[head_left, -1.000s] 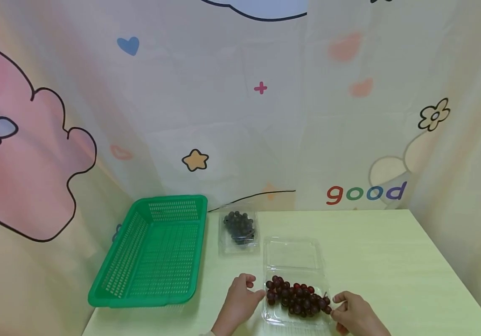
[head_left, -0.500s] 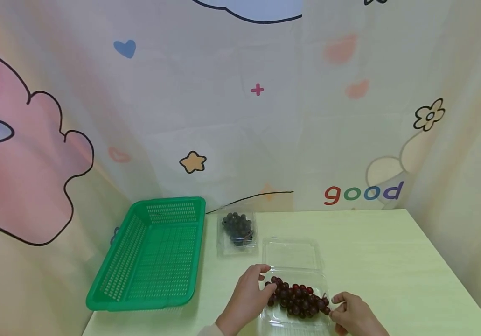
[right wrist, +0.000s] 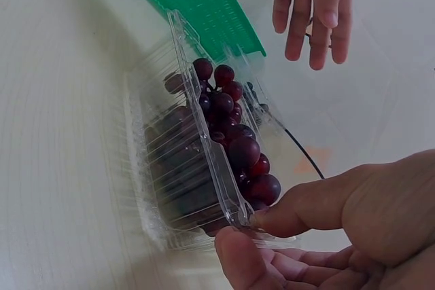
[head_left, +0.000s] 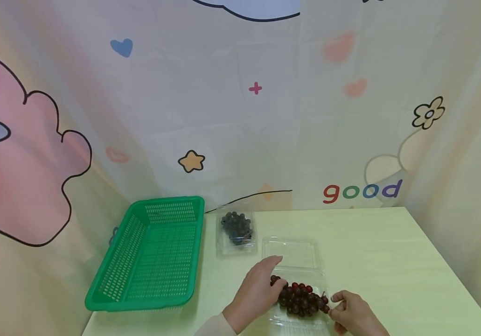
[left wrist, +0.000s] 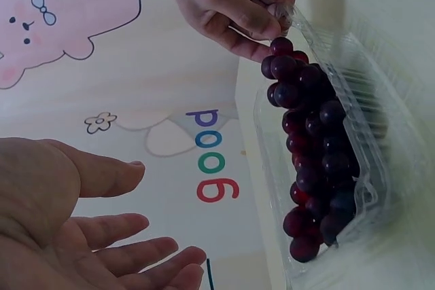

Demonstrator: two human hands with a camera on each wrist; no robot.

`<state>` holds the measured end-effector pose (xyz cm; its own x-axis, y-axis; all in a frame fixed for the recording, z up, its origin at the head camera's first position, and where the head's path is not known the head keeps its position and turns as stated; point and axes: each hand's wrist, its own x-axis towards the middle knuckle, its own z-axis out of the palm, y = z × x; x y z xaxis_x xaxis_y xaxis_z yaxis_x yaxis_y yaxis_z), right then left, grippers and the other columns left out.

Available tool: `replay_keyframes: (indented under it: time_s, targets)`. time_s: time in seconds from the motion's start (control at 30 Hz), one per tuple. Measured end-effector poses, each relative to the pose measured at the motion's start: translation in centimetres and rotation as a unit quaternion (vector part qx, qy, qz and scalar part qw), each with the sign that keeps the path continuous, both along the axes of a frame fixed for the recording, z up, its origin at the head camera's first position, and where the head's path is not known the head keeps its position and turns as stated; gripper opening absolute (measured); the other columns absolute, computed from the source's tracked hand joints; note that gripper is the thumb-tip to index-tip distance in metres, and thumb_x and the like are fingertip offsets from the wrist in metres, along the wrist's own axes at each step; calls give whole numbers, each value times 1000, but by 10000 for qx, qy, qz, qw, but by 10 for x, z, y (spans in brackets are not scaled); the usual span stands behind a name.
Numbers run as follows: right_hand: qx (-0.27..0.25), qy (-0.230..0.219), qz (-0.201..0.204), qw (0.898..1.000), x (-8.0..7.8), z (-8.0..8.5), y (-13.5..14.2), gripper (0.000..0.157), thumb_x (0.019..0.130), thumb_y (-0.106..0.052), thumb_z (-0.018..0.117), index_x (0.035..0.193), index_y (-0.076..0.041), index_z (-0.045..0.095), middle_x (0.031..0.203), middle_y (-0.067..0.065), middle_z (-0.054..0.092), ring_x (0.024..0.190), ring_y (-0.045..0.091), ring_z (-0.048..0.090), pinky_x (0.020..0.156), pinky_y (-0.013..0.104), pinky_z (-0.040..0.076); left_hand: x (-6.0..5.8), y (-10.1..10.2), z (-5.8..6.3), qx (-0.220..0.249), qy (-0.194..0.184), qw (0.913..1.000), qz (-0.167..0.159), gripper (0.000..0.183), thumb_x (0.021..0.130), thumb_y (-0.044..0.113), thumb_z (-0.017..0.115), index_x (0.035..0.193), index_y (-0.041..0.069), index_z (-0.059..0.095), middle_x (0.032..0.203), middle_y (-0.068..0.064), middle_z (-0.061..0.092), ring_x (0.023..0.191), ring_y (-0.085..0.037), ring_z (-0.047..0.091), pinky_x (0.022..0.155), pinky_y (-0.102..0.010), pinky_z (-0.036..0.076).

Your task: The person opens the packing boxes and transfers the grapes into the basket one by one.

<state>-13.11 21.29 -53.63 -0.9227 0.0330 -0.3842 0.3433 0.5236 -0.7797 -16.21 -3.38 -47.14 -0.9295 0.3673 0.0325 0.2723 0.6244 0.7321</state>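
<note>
A bunch of dark red grapes [head_left: 301,301] lies in a clear plastic clamshell box [right wrist: 163,161], whose lid [head_left: 292,253] is folded back flat behind it. My right hand [head_left: 352,312] pinches the box's rim at its right end between thumb and index finger, close beside the grapes; the right wrist view shows this grip at the corner [right wrist: 238,214]. Over the box's left end hovers my left hand [head_left: 257,290], palm inward and empty. Its fingers [left wrist: 129,256] are spread and nearly straight, apart from the grapes in the left wrist view. In the head view it hides the bunch's left end.
Behind the open box stands a second clear box [head_left: 236,249] holding dark grapes [head_left: 237,227]. A green plastic basket [head_left: 198,252] sits at the table's left. The pale table [head_left: 391,261] meets a printed curtain [head_left: 232,116] at the back.
My left hand has moved right and forward, from beside the box to over its left end. The right hand keeps its place at the rim. The head view has shifted slightly.
</note>
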Motion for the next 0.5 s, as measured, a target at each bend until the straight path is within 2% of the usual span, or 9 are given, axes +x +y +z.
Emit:
replay_keyframes:
  time_s: [0.23, 0.5]
  targets:
    - [-30, 5, 124, 9999, -1, 0, 2, 19, 89, 4, 66, 105, 10, 59, 71, 11, 63, 57, 24, 64, 69, 39, 56, 1, 15, 3, -277, 133, 9993, -226, 46, 100, 20, 70, 144, 10, 59, 150, -11, 54, 138, -29, 50, 107, -51, 46]
    - [-47, 173, 151, 9997, 1, 0, 4, 19, 87, 4, 67, 104, 10, 59, 70, 10, 64, 57, 25, 66, 67, 38, 55, 0, 28, 0, -693, 582, 9952, -381, 43, 100, 21, 70, 140, 9, 62, 144, -7, 58, 133, -25, 54, 104, -47, 48]
